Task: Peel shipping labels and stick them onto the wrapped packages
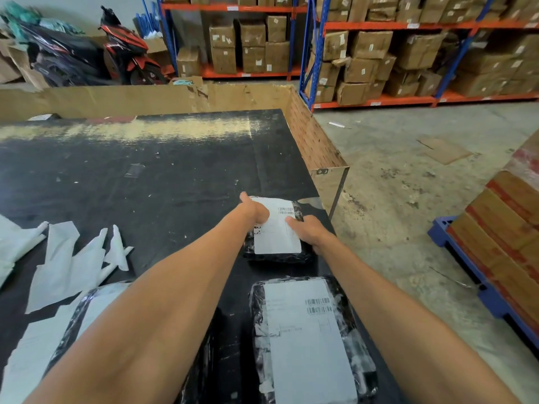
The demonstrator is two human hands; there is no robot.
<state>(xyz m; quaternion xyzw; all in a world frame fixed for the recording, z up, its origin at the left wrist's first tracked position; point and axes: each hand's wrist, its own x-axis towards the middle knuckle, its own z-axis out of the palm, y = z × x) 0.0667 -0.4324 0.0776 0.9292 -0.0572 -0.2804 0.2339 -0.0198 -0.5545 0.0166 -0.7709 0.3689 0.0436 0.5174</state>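
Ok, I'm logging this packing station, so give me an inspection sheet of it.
Surface: black table, scuffed, cardboard wall behind.
Job's things: far package with label on top; near package, labelled; third package at left, partly hidden.
Clutter: peeled backing papers at left.
Hands: left hand and right hand press on the far label.
Cables: nothing seen.
Surroundings: shelves of boxes, scooter, boxes on blue pallet.

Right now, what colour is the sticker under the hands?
White, with black barcodes; the label shows best in the head view.
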